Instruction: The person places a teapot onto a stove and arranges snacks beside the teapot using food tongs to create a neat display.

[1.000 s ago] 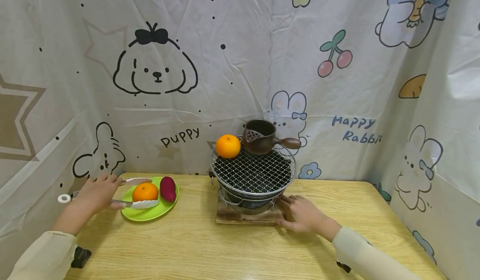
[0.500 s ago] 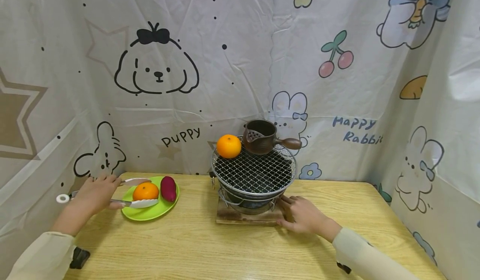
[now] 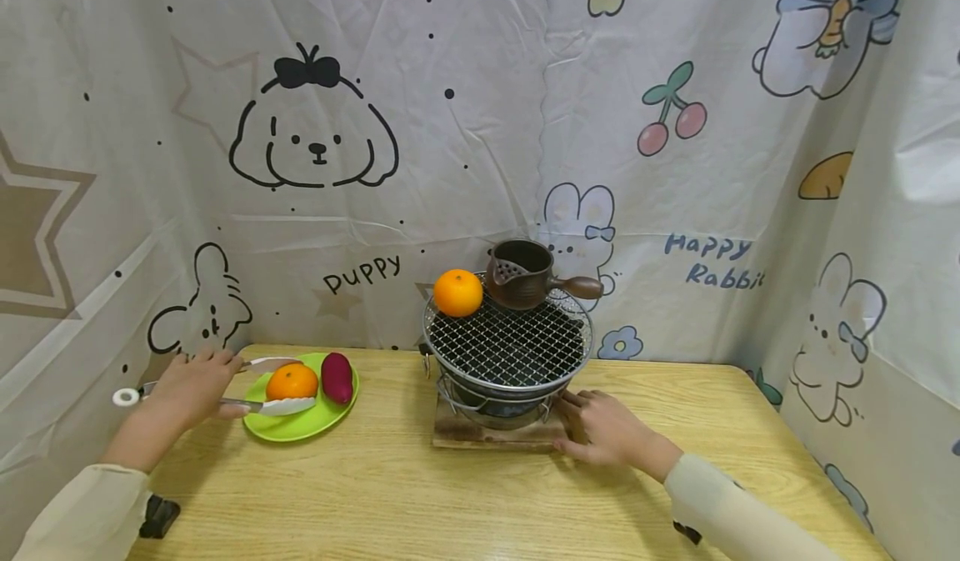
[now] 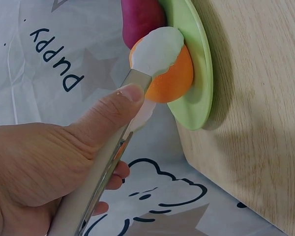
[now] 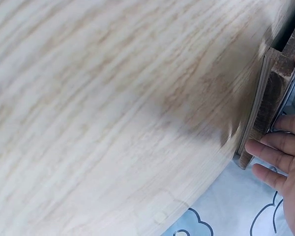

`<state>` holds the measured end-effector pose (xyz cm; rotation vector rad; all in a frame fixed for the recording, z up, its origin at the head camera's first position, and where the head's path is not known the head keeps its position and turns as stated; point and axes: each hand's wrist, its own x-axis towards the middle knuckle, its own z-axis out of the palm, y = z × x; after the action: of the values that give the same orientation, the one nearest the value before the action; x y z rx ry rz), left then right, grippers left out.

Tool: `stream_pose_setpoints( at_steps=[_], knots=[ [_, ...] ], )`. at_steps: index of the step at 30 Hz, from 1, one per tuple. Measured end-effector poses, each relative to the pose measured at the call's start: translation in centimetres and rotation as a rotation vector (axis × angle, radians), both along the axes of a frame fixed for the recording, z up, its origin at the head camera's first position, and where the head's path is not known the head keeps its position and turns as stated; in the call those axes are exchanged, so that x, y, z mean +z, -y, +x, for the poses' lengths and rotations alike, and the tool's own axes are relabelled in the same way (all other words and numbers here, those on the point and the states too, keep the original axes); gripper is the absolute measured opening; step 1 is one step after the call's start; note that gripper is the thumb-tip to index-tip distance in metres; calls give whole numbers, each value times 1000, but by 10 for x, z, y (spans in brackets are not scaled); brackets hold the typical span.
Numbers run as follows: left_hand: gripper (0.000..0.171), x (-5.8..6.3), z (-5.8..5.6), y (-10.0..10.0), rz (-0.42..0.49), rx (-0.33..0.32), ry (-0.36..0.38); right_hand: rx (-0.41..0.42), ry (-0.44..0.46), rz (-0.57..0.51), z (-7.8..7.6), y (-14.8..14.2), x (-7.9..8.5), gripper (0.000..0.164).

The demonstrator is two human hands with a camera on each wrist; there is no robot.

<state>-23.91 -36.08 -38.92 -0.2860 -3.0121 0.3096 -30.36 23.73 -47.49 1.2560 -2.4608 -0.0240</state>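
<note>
My left hand point(image 3: 191, 390) grips metal tongs with white serrated tips point(image 3: 288, 407). Those tips lie on either side of an orange point(image 3: 292, 383), which rests on a green plate point(image 3: 292, 430). Beside the orange on the plate is a purple sweet potato point(image 3: 337, 378). In the left wrist view, my thumb presses along one arm of the tongs point(image 4: 105, 147), and one white tip overlaps the orange point(image 4: 174, 81). My right hand point(image 3: 611, 429) rests at the right end of the wooden board point(image 3: 495, 438) under a round grill, fingers extended and thumb near its front corner.
On the grill's wire mesh point(image 3: 517, 348) sit a second orange point(image 3: 458, 293) and a brown side-handled clay pot point(image 3: 521, 276), its handle pointing right. The wooden table point(image 3: 375, 503) meets a printed cloth backdrop point(image 3: 465, 169) behind and at both sides.
The head view has shifted very slightly. Both hands, the tongs, the fruit and the grill keep practically the same places.
</note>
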Motion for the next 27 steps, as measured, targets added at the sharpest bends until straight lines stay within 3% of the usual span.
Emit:
stream_pose_setpoints(
  at_steps=[9, 14, 27],
  knots=[
    [81, -3, -2, 1, 25, 0, 24, 2, 10, 25, -2, 1, 5, 55],
    [80, -3, -3, 2, 27, 10, 33, 0, 12, 35, -3, 2, 8, 43],
    [79, -5, -3, 3, 36, 3, 29, 13, 30, 46, -7, 3, 11, 39]
  ],
)
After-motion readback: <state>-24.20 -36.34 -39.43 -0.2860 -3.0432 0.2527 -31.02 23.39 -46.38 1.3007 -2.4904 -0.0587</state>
